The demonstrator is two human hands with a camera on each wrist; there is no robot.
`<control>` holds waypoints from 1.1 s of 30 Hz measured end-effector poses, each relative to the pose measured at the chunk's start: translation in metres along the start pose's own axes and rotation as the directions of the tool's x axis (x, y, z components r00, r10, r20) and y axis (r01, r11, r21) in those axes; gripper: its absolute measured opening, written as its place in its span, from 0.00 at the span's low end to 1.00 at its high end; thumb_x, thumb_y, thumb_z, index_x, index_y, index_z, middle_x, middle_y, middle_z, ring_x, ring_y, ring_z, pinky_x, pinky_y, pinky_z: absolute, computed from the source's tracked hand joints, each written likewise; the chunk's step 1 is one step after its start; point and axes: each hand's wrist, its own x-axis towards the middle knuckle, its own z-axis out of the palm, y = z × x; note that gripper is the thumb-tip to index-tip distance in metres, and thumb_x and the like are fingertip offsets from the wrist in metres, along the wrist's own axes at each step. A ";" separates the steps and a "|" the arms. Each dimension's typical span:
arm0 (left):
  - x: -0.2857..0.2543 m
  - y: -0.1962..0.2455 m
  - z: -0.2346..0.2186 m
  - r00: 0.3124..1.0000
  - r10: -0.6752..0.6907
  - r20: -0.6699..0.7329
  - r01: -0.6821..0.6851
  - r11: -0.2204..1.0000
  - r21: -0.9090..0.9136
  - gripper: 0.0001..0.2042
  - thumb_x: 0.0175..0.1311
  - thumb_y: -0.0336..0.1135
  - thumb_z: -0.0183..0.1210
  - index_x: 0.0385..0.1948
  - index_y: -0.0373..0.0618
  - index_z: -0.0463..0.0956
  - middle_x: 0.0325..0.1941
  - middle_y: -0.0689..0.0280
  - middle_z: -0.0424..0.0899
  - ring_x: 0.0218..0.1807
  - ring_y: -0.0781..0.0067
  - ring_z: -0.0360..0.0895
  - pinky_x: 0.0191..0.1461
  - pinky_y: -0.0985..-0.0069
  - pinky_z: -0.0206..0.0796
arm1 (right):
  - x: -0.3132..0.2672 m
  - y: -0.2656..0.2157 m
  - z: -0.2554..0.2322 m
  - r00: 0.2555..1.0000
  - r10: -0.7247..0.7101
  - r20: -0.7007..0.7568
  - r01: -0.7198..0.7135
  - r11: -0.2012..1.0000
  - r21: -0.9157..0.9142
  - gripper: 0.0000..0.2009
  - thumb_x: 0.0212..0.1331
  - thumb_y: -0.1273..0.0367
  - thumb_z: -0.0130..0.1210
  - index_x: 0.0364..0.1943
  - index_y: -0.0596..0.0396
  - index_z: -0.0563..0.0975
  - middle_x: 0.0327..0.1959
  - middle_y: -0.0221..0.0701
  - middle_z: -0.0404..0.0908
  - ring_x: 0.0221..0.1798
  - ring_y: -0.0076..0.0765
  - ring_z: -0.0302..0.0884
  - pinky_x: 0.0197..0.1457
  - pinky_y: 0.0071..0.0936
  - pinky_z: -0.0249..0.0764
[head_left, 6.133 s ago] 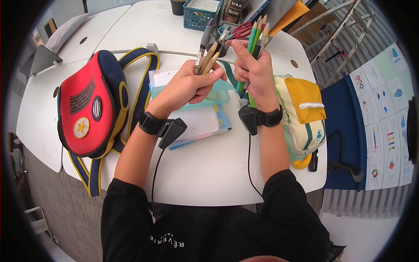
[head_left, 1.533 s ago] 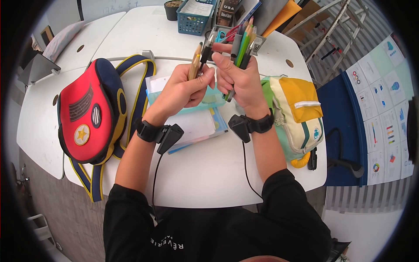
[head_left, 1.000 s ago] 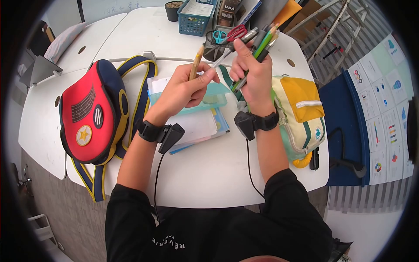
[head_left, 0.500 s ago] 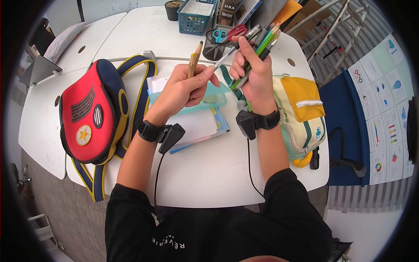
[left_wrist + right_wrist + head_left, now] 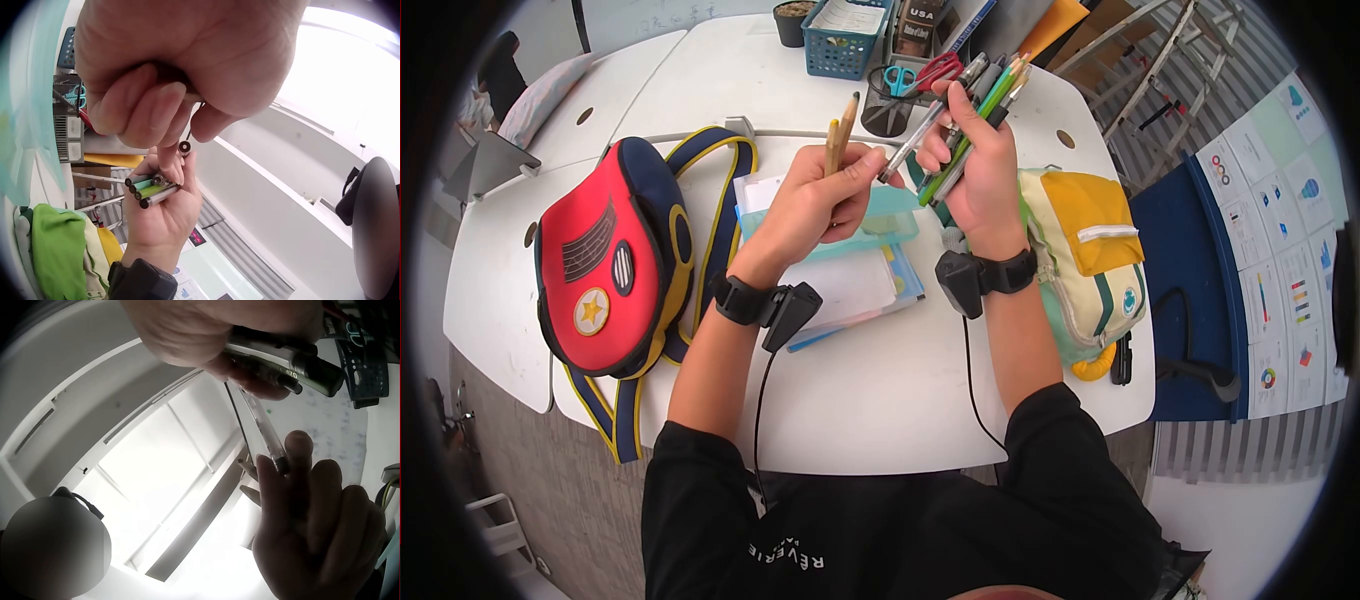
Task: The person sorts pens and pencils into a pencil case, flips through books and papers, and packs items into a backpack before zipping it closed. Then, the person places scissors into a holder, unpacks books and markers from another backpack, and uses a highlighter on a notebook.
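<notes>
My left hand [image 5: 815,195] grips two wooden pencils [image 5: 846,122], their points upward. My right hand [image 5: 983,172] holds a bundle of pens and pencils, among them a bright green pencil [image 5: 1002,90]. A clear pen [image 5: 912,142] with a dark upper end slants between the hands. Its upper part lies in my right fingers, and its lower end reaches my left thumb and index fingertip. In the left wrist view, the bundle's ends [image 5: 147,192] lie across my right palm. Below the hands sits a translucent teal case [image 5: 890,228] on papers [image 5: 855,280].
A red and navy backpack [image 5: 595,250] lies at the left; a cream and yellow backpack [image 5: 1090,255] lies at the right. Beyond my hands stand a mesh pen cup [image 5: 885,118] with scissors [image 5: 940,70], a teal basket [image 5: 837,52] and a plant pot [image 5: 791,27].
Six seconds ago my left hand held pens along with the wooden pencils; now the pencils stay there. The clear pen has swung over to my right hand, which has moved right since 1.5 seconds ago.
</notes>
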 end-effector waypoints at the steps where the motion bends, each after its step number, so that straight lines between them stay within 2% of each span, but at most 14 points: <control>1: 0.001 -0.001 -0.001 1.000 0.009 -0.003 -0.009 1.000 -0.009 0.16 0.76 0.40 0.49 0.36 0.35 0.77 0.13 0.78 0.59 0.12 0.89 0.50 0.15 0.84 0.41 | 0.001 0.000 -0.001 1.000 0.007 -0.011 -0.007 0.999 0.039 0.15 0.68 0.63 0.58 0.45 0.64 0.76 0.23 0.26 0.69 0.20 0.24 0.66 0.24 0.26 0.64; 5: 0.002 -0.005 -0.002 1.000 0.019 0.000 -0.019 1.000 0.018 0.12 0.74 0.38 0.53 0.36 0.36 0.76 0.13 0.79 0.59 0.12 0.90 0.50 0.14 0.84 0.40 | 0.002 0.003 -0.005 0.999 0.039 -0.012 -0.038 0.992 0.116 0.12 0.68 0.64 0.56 0.44 0.62 0.76 0.24 0.28 0.69 0.19 0.27 0.66 0.24 0.28 0.64; 12: 0.001 -0.005 0.000 1.000 -0.026 0.013 0.026 1.000 -0.014 0.11 0.73 0.38 0.56 0.35 0.39 0.76 0.13 0.81 0.57 0.12 0.91 0.49 0.15 0.85 0.39 | -0.001 0.006 -0.008 0.999 0.038 0.036 -0.042 0.992 0.115 0.12 0.68 0.66 0.56 0.43 0.63 0.76 0.24 0.30 0.70 0.18 0.28 0.66 0.22 0.29 0.62; 14: 0.000 -0.004 0.001 1.000 0.010 0.016 -0.011 1.000 0.030 0.12 0.72 0.40 0.57 0.35 0.40 0.76 0.13 0.81 0.57 0.12 0.91 0.49 0.15 0.85 0.38 | -0.001 0.007 -0.005 1.000 0.014 -0.011 -0.013 0.996 0.089 0.12 0.68 0.66 0.55 0.44 0.64 0.77 0.24 0.30 0.70 0.18 0.28 0.66 0.22 0.28 0.62; 18: 0.000 -0.004 0.002 0.998 0.053 -0.014 -0.052 0.995 0.087 0.12 0.72 0.41 0.58 0.35 0.40 0.75 0.13 0.81 0.57 0.12 0.91 0.49 0.15 0.84 0.38 | -0.002 0.005 0.002 1.000 0.022 -0.014 -0.021 0.996 0.085 0.13 0.68 0.65 0.56 0.44 0.65 0.77 0.21 0.28 0.69 0.18 0.25 0.65 0.22 0.26 0.61; 23: 0.002 -0.007 -0.001 0.999 0.042 0.017 -0.042 0.999 -0.009 0.11 0.73 0.40 0.57 0.36 0.40 0.75 0.14 0.81 0.57 0.12 0.91 0.49 0.15 0.84 0.38 | -0.007 0.004 0.011 1.000 0.007 0.008 -0.006 0.993 -0.118 0.14 0.68 0.63 0.58 0.43 0.63 0.77 0.17 0.25 0.67 0.18 0.22 0.63 0.22 0.22 0.60; 27: 0.001 -0.005 0.002 1.000 0.017 0.014 -0.017 1.000 -0.010 0.11 0.73 0.39 0.57 0.37 0.40 0.75 0.14 0.82 0.56 0.12 0.91 0.49 0.15 0.84 0.38 | -0.004 0.012 0.007 0.999 0.040 -0.023 -0.042 0.991 -0.129 0.13 0.68 0.63 0.58 0.39 0.61 0.77 0.18 0.27 0.70 0.18 0.23 0.66 0.22 0.22 0.62; 29: 0.000 -0.004 0.002 0.999 0.020 0.030 -0.020 0.999 -0.028 0.11 0.74 0.39 0.55 0.36 0.39 0.74 0.14 0.81 0.56 0.12 0.91 0.48 0.15 0.84 0.38 | -0.003 0.013 0.010 0.997 0.072 0.018 -0.073 0.995 0.066 0.13 0.69 0.62 0.57 0.39 0.60 0.75 0.20 0.30 0.73 0.19 0.26 0.70 0.24 0.24 0.67; 30: 0.000 -0.004 0.001 0.999 0.023 0.027 -0.022 0.999 -0.028 0.11 0.74 0.39 0.55 0.36 0.39 0.74 0.14 0.81 0.56 0.12 0.91 0.48 0.15 0.84 0.38 | -0.003 0.012 0.013 0.997 0.073 0.022 -0.074 0.995 0.065 0.13 0.69 0.62 0.57 0.39 0.60 0.75 0.20 0.30 0.73 0.19 0.26 0.70 0.24 0.24 0.67; 32: 0.001 -0.004 0.000 1.000 0.029 0.005 -0.029 0.999 -0.038 0.13 0.76 0.41 0.51 0.36 0.40 0.74 0.13 0.80 0.57 0.12 0.89 0.47 0.15 0.84 0.39 | -0.005 0.006 0.031 0.983 -0.003 -0.184 0.012 0.999 0.047 0.14 0.70 0.61 0.55 0.42 0.60 0.74 0.22 0.32 0.76 0.20 0.30 0.73 0.26 0.28 0.72; 33: 0.001 -0.003 0.000 0.999 0.032 0.003 -0.031 0.999 -0.038 0.13 0.76 0.41 0.51 0.36 0.40 0.74 0.13 0.80 0.57 0.12 0.89 0.47 0.15 0.84 0.39 | -0.004 0.005 0.028 0.983 -0.003 -0.181 0.011 0.999 0.046 0.14 0.70 0.61 0.55 0.42 0.60 0.74 0.22 0.32 0.76 0.20 0.30 0.73 0.26 0.28 0.72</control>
